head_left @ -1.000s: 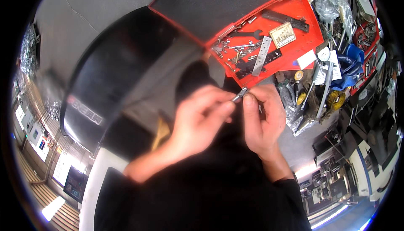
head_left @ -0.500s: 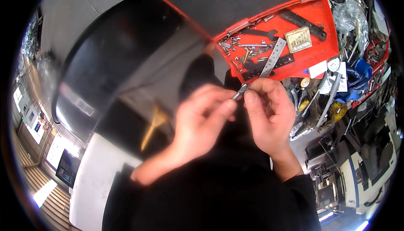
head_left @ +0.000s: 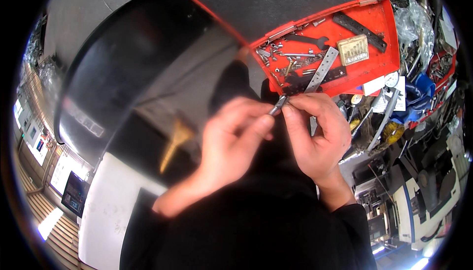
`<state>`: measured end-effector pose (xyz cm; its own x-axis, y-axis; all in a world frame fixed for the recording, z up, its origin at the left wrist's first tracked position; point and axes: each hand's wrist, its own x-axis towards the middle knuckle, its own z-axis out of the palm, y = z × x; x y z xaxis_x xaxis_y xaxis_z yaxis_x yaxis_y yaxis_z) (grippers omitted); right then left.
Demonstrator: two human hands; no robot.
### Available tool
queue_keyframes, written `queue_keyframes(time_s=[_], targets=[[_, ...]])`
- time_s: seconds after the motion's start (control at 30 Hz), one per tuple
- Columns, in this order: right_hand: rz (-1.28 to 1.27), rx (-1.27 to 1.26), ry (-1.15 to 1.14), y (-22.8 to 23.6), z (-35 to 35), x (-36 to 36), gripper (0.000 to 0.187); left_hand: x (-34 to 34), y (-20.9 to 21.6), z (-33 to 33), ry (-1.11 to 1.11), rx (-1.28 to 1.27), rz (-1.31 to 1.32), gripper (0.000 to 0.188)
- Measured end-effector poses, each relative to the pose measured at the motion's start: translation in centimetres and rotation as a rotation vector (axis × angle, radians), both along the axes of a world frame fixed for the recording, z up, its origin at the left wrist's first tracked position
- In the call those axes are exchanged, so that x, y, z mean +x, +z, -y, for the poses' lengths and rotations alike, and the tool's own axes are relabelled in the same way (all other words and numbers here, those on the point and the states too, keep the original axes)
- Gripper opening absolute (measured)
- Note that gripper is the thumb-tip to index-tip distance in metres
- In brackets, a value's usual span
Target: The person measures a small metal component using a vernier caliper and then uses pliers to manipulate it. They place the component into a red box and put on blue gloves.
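Observation:
In front of my body, a small silvery metal rod [head_left: 279,105], perhaps a cutting bit, is held at a slant. My left hand [head_left: 229,144] pinches its lower end between thumb and fingers. At its upper end my right hand [head_left: 320,134] closes thumb and forefinger on the tip; whether a second small part sits there is hidden. Just beyond my hands lies an open red toolbox [head_left: 378,24]. In it are a perforated metal strip [head_left: 322,69], a dark open-end wrench [head_left: 306,40], a small cream box [head_left: 353,50] and several loose small metal pieces.
To the left stands a large glossy black rounded panel [head_left: 123,58], with a white surface [head_left: 106,211] below it. A blurred yellow funnel-shaped object [head_left: 176,139] is beside my left wrist. Tools, gauges, a blue cloth [head_left: 421,90] and clear plastic [head_left: 414,24] crowd the right.
The metal rod and both hands have shifted slightly left in the view, with the rod still pinched between them. The right hand's fingers have moved a little around its upper end.

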<state>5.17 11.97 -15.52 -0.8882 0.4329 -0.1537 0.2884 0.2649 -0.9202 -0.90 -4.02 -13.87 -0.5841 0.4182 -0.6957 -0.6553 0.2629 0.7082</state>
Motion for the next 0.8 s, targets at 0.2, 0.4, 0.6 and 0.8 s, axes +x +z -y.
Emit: queue_keyframes(time_s=[0.2,0.4,0.6,0.8], targets=[[0.094,-0.243,-0.082,0.0,-0.1,0.5,0.012,0.1,0.0,-0.2,-0.009,-0.008,-0.006,0.015],[0.120,-0.338,-0.064,-0.3,-0.4,0.6,0.006,0.2,0.1,-0.6,0.034,0.003,0.016,0.014],[0.107,-0.254,-0.070,-0.5,0.5,0.8,0.003,0.3,-0.1,-0.7,0.018,0.019,-0.004,0.014],[0.204,-0.336,-0.108,-0.2,0.0,0.7,0.004,0.4,-0.2,-0.9,0.069,0.033,0.036,0.015]])
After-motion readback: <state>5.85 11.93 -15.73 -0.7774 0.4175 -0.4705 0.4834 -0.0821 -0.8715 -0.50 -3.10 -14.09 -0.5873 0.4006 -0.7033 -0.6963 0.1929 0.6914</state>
